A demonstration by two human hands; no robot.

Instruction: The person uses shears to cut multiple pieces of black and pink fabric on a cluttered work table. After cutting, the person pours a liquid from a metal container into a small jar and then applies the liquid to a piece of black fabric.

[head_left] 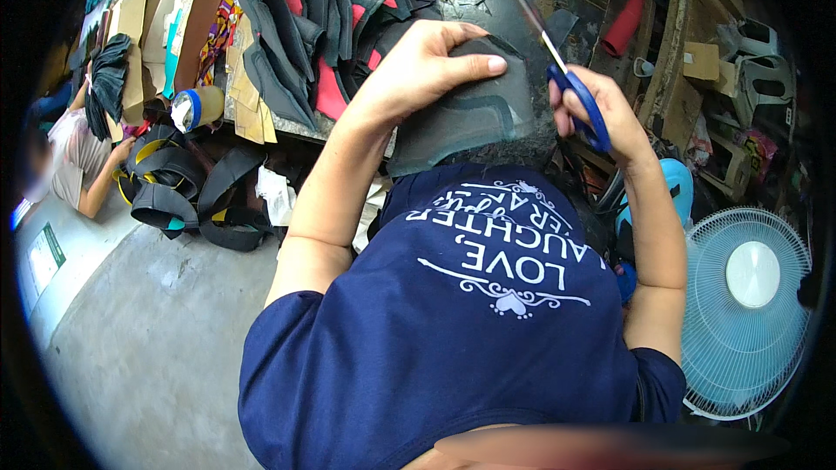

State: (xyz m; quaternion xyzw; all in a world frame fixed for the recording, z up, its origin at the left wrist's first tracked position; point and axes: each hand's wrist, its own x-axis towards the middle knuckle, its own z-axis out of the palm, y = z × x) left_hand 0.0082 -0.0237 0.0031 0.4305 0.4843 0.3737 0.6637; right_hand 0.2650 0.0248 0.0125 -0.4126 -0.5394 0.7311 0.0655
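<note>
My left hand (427,65) grips the far edge of a dark grey cut piece of sheet material (466,126), thumb on top and the other fingers partly hidden. The piece lies at the near edge of the dark worktable, against my shirt, and shows a curved, shaped outline. Blue-handled scissors (590,113) are in my right hand (610,104), with fingers through the handle loops. Their metal blades point up and away, to the right of the piece and apart from it; they look closed together.
Stacked black and red cut pieces (292,35) cover the table's far left. A jar (200,109) stands near its left edge, with black strips (165,183) below. At right are a red roll (623,22), cluttered shelving (723,78) and a fan (749,313). Another person (74,152) works at far left.
</note>
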